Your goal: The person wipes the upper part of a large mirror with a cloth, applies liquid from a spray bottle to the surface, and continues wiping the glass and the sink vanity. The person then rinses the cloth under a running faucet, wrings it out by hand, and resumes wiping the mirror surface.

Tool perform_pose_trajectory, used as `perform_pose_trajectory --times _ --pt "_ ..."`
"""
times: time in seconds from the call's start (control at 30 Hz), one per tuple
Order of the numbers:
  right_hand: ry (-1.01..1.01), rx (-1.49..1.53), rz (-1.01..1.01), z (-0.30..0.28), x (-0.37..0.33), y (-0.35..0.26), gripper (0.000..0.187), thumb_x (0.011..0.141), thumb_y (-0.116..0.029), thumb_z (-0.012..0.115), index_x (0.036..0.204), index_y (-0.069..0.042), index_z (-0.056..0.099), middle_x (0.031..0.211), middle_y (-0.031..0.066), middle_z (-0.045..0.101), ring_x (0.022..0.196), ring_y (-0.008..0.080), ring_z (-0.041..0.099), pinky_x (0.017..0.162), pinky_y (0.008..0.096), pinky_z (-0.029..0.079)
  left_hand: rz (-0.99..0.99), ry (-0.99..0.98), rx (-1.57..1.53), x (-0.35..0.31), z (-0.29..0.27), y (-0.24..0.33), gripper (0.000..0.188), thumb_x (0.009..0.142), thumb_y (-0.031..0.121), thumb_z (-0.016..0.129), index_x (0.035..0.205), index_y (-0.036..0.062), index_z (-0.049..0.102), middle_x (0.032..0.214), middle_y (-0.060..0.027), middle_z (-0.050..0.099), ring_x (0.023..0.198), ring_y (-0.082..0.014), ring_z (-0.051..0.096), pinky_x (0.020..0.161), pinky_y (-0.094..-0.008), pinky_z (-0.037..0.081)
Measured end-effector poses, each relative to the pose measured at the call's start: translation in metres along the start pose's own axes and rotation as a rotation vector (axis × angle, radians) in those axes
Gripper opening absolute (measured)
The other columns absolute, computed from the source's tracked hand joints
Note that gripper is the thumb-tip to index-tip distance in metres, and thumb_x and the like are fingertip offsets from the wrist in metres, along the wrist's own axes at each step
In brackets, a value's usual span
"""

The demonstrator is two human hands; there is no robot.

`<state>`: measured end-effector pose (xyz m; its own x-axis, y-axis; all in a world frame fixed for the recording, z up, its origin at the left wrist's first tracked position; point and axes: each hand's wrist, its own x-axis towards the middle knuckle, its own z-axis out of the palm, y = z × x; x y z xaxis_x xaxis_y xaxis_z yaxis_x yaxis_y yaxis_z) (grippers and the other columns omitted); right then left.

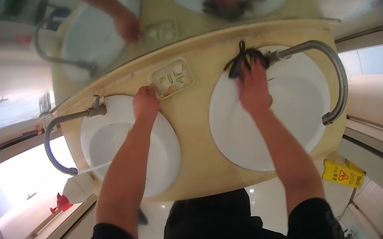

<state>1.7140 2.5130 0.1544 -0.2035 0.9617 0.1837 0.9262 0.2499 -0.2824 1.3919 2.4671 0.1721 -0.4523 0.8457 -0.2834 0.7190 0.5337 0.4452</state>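
Beige stone counter [189,134] across the middle of the frame, with two white oval basins sunk into it — left basin [165,165] at lower left, right basin [298,101] at centre right. Left hand [146,103] at the near corner of a small clear soap tray [172,78] just above the left basin, fingers curled together and touching the tray's edge; whether pinching it, cannot tell. Small pale and green pieces inside the tray, too small to name. Right hand [254,90] at the upper rim of the right basin, fingers pressed down onto a dark cloth [241,60] bunched at the base of the curved metal tap [337,72]; cloth partly under the fingertips, partly trailing onto the counter. Second curved tap [59,124] at the left basin's far-left side. Mirror [118,9] along the upper left of the frame, doubling both hands, the tray and the basins. Yellow floor sign [342,174] at right, below the counter's edge — red object [60,203] on the floor at lower left. Black short sleeves on both arms.
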Motion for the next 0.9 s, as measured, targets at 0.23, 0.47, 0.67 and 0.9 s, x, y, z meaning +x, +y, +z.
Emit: perform_pose_trajectory --times 0.23,0.47,0.67,0.9 --pt "-0.511 0.290 -0.436 -0.037 -0.166 -0.055 0.045 0.084 -0.028 0.060 0.128 -0.017 0.058 0.148 0.0144 0.038 0.137 0.0323 0.035 0.111 0.0504 0.030 -0.140 -0.003 -0.318 -0.111 -0.023 -0.022 0.032 0.096 0.030 0.054 0.094 -0.0008 0.063 0.082 -0.0143 0.067 0.064 -0.0237 0.065 0.063 -0.0358 0.050" --pt "-0.200 -0.046 -0.136 0.002 -0.006 -0.015 0.056 0.095 -0.038 0.048 0.145 -0.014 0.038 0.153 0.0179 0.028 0.144 0.0317 0.023 0.114 0.0525 0.021 -0.040 -0.122 -0.089 -0.208 -0.024 -0.057 0.021 0.092 0.024 0.059 0.092 0.0038 0.065 0.084 -0.0124 0.066 0.071 -0.0263 0.065 0.065 -0.0374 0.051" --pt "-0.260 0.105 -0.034 0.004 -0.076 -0.050 0.056 0.092 -0.032 0.054 0.139 -0.003 0.044 0.151 0.0270 0.027 0.141 0.0377 0.025 0.113 0.0538 0.024 -0.040 -0.194 -0.178 -0.235 -0.029 -0.059 0.018 0.091 0.022 0.060 0.089 0.0046 0.065 0.084 -0.0120 0.066 0.071 -0.0263 0.064 0.064 -0.0362 0.051" --pt "-0.603 0.138 -0.219 -0.124 -0.239 0.087 0.055 0.078 -0.016 0.060 0.131 -0.010 0.051 0.131 0.0163 0.047 0.126 0.0331 0.044 0.107 0.0461 0.034 -0.036 -0.225 -0.168 -0.261 -0.039 -0.078 0.017 0.090 0.020 0.061 0.089 0.0030 0.065 0.081 -0.0118 0.066 0.070 -0.0243 0.064 0.064 -0.0342 0.051"
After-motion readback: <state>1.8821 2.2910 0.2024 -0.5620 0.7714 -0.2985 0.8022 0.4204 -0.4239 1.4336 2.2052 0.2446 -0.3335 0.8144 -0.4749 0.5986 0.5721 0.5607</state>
